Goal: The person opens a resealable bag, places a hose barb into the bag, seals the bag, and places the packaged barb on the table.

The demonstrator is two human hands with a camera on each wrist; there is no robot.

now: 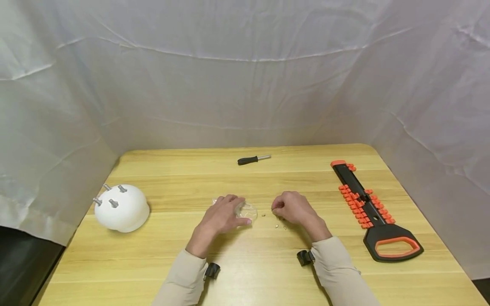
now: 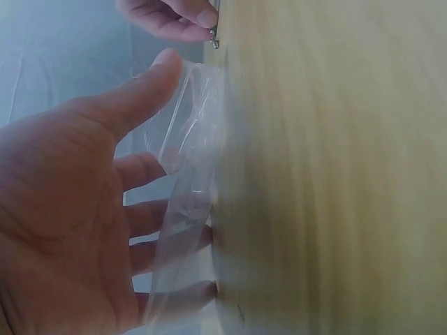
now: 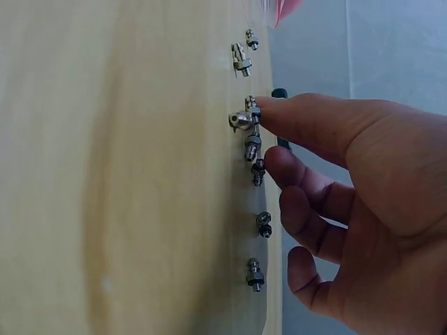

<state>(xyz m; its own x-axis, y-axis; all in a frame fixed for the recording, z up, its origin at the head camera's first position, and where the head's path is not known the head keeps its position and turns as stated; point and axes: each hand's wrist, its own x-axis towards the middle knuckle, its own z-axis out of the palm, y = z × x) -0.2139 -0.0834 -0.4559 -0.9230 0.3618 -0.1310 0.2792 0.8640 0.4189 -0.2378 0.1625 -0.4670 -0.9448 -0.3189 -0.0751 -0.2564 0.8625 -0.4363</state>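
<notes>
My left hand [image 1: 225, 214] is spread over a clear plastic bag [image 2: 187, 167]. The thumb touches its upper edge, and the fairly straight fingers reach behind the film down to the wooden table [image 1: 245, 263]. To the right, my right hand [image 1: 294, 207] is low over the table. Thumb and forefinger pinch a small metal fitting [image 3: 253, 106] with a hex collar, while the other fingers stay curled. Similar loose fittings [image 3: 255, 275] lie on the wood about the fingertips, and another fitting [image 1: 263, 215] lies between the hands.
Behind the hands lies a black-handled screwdriver [image 1: 249, 160]. A white dome [image 1: 124, 212] with grey pegs sits at the left. Along the right side lies a black rail [image 1: 361, 187] with rows of orange clips and a looped handle [image 1: 394, 245]. Pale fabric sheets enclose the table.
</notes>
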